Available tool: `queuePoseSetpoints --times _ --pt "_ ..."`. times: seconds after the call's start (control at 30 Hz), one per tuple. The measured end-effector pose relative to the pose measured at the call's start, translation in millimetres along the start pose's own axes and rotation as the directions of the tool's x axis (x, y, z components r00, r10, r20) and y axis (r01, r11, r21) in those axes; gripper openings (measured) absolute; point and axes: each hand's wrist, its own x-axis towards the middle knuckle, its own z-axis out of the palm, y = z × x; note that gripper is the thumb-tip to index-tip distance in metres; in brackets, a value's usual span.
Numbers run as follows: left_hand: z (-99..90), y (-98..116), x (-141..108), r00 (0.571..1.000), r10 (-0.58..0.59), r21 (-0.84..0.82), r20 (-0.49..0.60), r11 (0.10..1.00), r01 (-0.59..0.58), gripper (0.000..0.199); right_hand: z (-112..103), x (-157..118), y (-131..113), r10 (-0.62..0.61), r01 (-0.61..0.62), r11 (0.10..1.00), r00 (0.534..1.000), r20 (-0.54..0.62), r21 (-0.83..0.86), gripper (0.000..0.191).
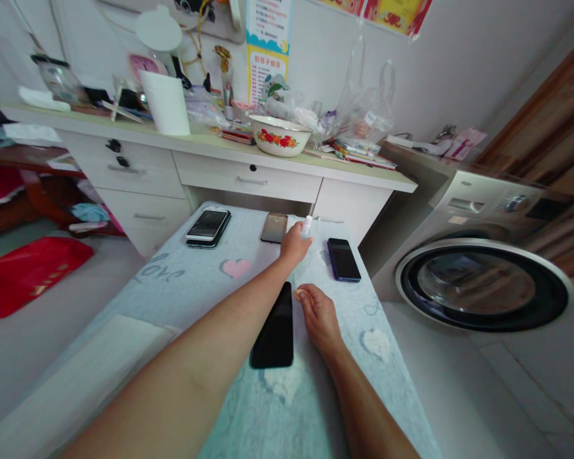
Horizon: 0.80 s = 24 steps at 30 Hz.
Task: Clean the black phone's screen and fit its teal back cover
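White-capped bottle (307,227), just one, in left hand (295,245)

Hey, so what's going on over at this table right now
A person's left hand grips a small white-capped bottle toward the far end of the table. The right hand is beside a black phone; whether it holds something small is unclear. Another phone lies to the right, a brownish phone-shaped item beyond, and stacked phones at far left.
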Motion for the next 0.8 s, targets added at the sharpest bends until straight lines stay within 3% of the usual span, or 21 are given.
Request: queuePoseSetpoints --times 0.17,0.33,0.57,0.67,0.8 --pt "-11.4 0 2 0.994 0.102 -0.024 -0.036 0.994 -0.103 0.032 -1 2 1 0.025 -0.024 0.999 0.999 -0.022 0.046 0.027" --pt "-49.9 1 -7 0.97 0.22 -0.072 -0.102 0.971 -0.228 0.033 -2 1 1 0.068 -0.065 0.992 0.997 -0.029 0.105 0.025" --pt "-102.9 -10 -49 0.963 0.259 0.074 -0.08 0.965 -0.253 0.03 -2 -2 4 0.111 -0.109 0.981 0.994 -0.005 0.159 0.033" --pt "-113.6 -18 -71 0.969 0.247 0.162 -0.028 0.957 -0.239 0.025 -2 -2 2 0.108 -0.103 0.979 0.994 -0.017 0.176 0.039" --pt "-118.8 -22 -100 0.957 0.279 0.204 0.085 0.935 -0.291 0.035 -3 -4 -7 0.121 -0.127 0.968 0.992 0.038 0.216 0.044"
